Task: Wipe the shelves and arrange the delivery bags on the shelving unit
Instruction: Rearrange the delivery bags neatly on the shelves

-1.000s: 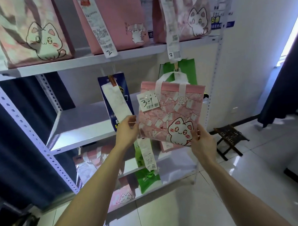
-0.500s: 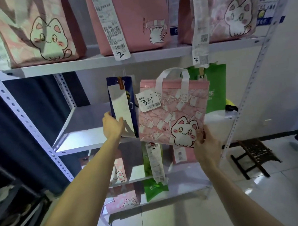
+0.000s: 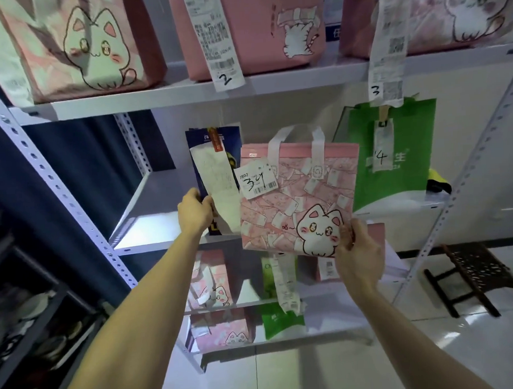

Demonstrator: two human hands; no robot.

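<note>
My right hand grips the lower right corner of a pink cat-print delivery bag tagged "34", held upright in front of the middle shelf. Behind it to the left stands a dark blue bag with a long white receipt; my left hand holds its lower left edge. A green bag marked "14" stands on the same shelf at the right.
The top shelf carries three pink cat bags with receipts numbered 2 and 3. Lower shelves hold more pink and green bags. A dark wooden stool stands on the tiled floor at right. A dark rack is at left.
My left hand let go of the pink bag's left side and took hold of the blue bag. The pink bag rose toward the middle shelf as the view came closer.
</note>
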